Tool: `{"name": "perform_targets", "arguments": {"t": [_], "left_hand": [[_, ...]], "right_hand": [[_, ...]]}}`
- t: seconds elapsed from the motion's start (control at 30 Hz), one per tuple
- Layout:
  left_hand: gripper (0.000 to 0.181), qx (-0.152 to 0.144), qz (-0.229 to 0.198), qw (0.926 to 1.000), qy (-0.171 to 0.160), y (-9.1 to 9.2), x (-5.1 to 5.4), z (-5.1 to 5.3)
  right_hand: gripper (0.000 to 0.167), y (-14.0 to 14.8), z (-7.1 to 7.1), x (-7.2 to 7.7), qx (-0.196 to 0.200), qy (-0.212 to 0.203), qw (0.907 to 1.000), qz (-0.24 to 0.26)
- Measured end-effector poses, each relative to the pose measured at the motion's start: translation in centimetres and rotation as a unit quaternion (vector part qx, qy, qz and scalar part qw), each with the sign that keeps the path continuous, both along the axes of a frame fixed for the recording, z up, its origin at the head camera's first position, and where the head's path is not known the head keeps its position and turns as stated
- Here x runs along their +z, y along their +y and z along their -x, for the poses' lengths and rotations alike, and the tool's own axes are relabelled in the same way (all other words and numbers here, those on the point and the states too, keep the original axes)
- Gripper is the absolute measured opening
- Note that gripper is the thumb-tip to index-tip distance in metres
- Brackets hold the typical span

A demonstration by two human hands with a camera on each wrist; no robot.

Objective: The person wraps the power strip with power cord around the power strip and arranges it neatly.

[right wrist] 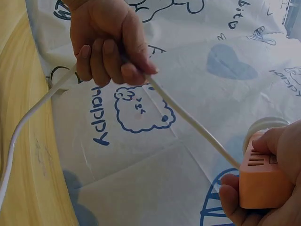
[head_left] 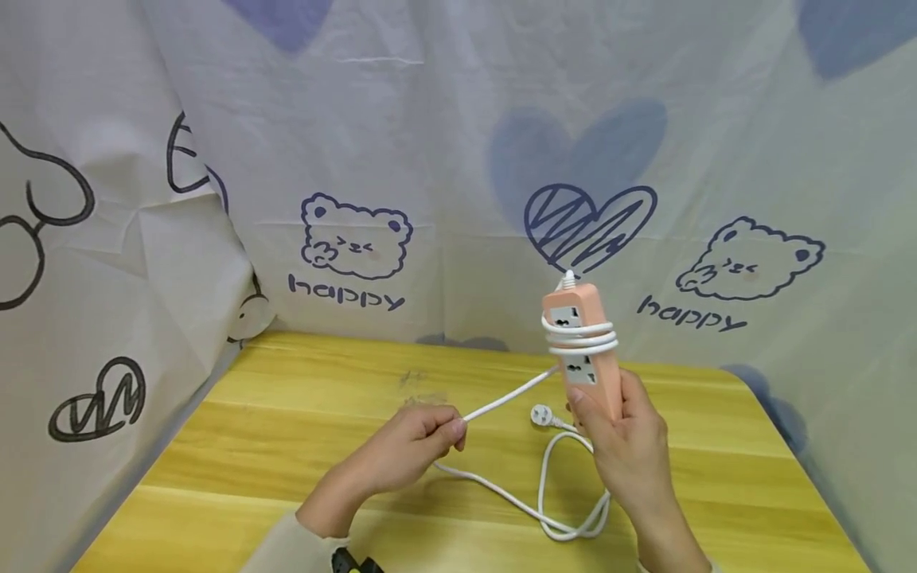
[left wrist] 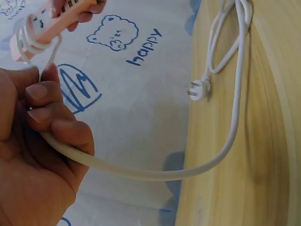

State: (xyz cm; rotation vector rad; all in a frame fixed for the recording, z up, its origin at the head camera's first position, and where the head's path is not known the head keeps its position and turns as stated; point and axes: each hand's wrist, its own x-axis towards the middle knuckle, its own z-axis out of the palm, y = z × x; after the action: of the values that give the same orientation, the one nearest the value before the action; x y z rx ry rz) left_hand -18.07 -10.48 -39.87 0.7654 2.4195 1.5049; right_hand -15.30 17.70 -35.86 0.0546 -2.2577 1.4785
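A pink power strip (head_left: 607, 382) is held upright above the table by my right hand (head_left: 634, 450), which grips its lower end. White cable (head_left: 582, 341) is wound several times around the strip's upper part. From the strip a stretch of cable (head_left: 510, 395) runs down to my left hand (head_left: 408, 446), whose fingers curl around it. In the left wrist view the cable (left wrist: 155, 175) leaves my left hand (left wrist: 44, 141) in a wide arc. The right wrist view shows my right hand's fingers and thumb around the orange-looking strip (right wrist: 265, 188).
The cable's loose part (head_left: 542, 469) lies looped on the wooden table (head_left: 286, 422), between and below my hands. Its white plug (head_left: 541, 415) rests just left of my right hand. A pale cloth (head_left: 458, 143) with hearts and bears hangs behind and beside the table.
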Motion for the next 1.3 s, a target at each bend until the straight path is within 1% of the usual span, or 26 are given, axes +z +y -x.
{"name": "perform_targets", "arguments": {"t": [0.07,0.13,0.2,0.27,0.37,0.5,0.53,0.6,0.67,0.7,0.77,0.83,0.93,0.97,1.1,1.17,1.3], "left_hand": [[0.035,0.003,-0.003,0.9999,0.017,-0.1,0.2,-0.2],[0.036,0.013,-0.003,0.9993,0.035,-0.2,0.6,-0.4],[0.034,0.025,-0.001,0.9983,0.053,-0.6,1.2,-0.5],[0.030,0.035,0.007,0.9959,0.083,-1.1,2.0,-0.6],[0.026,0.054,0.018,0.9897,0.132,-2.0,3.2,-0.7],[0.026,0.067,0.046,0.9765,0.200,-2.9,4.7,-1.3],[0.025,0.067,0.053,0.9725,0.217,-3.0,5.0,-1.5],[0.023,0.061,0.069,0.9609,0.261,-3.1,5.6,-1.9],[0.020,0.052,0.079,0.9451,0.313,-2.9,6.2,-2.4],[0.019,0.044,0.084,0.9371,0.336,-2.7,6.5,-2.5],[0.015,0.021,0.091,0.9190,0.383,-2.4,7.0,-2.8],[0.013,0.001,0.095,0.9046,0.415,-2.1,7.4,-3.0],[0.011,-0.013,0.101,0.8905,0.443,-2.0,7.8,-3.1],[0.010,-0.014,0.104,0.8887,0.446,-2.0,7.8,-3.1],[0.007,-0.016,0.115,0.8853,0.450,-2.0,7.7,-3.3],[0.006,-0.018,0.116,0.8857,0.449,-2.0,7.8,-3.3],[0.006,-0.023,0.112,0.8803,0.461,-1.9,7.9,-3.4]], "right_hand": [[0.031,0.1,0.0,0.0,-0.011,0.001,0.9999,-0.007],[0.032,0.2,0.0,0.0,-0.021,0.003,0.9996,-0.017],[0.032,0.4,0.1,0.0,-0.028,0.007,0.9992,-0.026],[0.032,0.5,0.1,0.0,-0.036,0.012,0.9985,-0.040],[0.032,0.5,0.0,-0.1,-0.049,0.019,0.9969,-0.059],[0.034,0.5,0.0,-0.1,-0.066,0.017,0.9946,-0.078],[0.034,0.6,0.1,0.0,-0.068,0.011,0.9942,-0.082],[0.035,0.6,0.2,0.0,-0.065,-0.004,0.9931,-0.098],[0.035,0.6,0.3,0.0,-0.054,-0.024,0.9915,-0.116],[0.036,0.6,0.4,0.0,-0.047,-0.040,0.9900,-0.127],[0.037,0.6,0.5,0.0,-0.030,-0.069,0.9854,-0.153],[0.039,0.5,0.6,-0.2,-0.011,-0.090,0.9800,-0.177],[0.037,0.3,0.8,-0.4,0.014,-0.102,0.9711,-0.215],[0.037,0.2,0.8,-0.5,0.020,-0.103,0.9684,-0.226],[0.035,0.0,0.9,-0.8,0.034,-0.099,0.9599,-0.260],[0.034,0.0,0.9,-0.9,0.039,-0.094,0.9577,-0.269],[0.031,-0.1,0.7,-1.2,0.053,-0.090,0.9559,-0.274]]}}
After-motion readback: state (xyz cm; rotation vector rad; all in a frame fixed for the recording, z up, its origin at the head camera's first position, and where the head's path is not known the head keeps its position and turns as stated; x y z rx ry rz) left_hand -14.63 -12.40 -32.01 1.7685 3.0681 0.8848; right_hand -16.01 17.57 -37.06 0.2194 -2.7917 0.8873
